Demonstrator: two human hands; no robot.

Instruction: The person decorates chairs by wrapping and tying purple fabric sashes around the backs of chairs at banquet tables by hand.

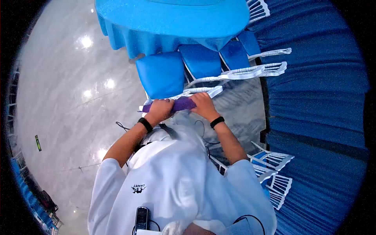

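Note:
A purple cloth (182, 104) stretches between my two hands, over the top rail of a white chair (214, 91) with a blue seat. My left hand (159, 110) is closed on the cloth's left part, and a short purple end shows beyond it. On the right, my right hand (204, 105) grips the cloth's other end with bent fingers. Each wrist wears a black band. Just beyond the hands lies the chair's blue seat (160, 74). How the cloth meets the rail is partly hidden by my fingers.
A round table with a light blue cloth (172, 19) stands ahead, with more blue-seated chairs (201, 60) beside it. Dark blue draping (317, 98) runs along the right. White chairs (274, 160) stand at lower right. A small green strip (38, 143) lies on the floor.

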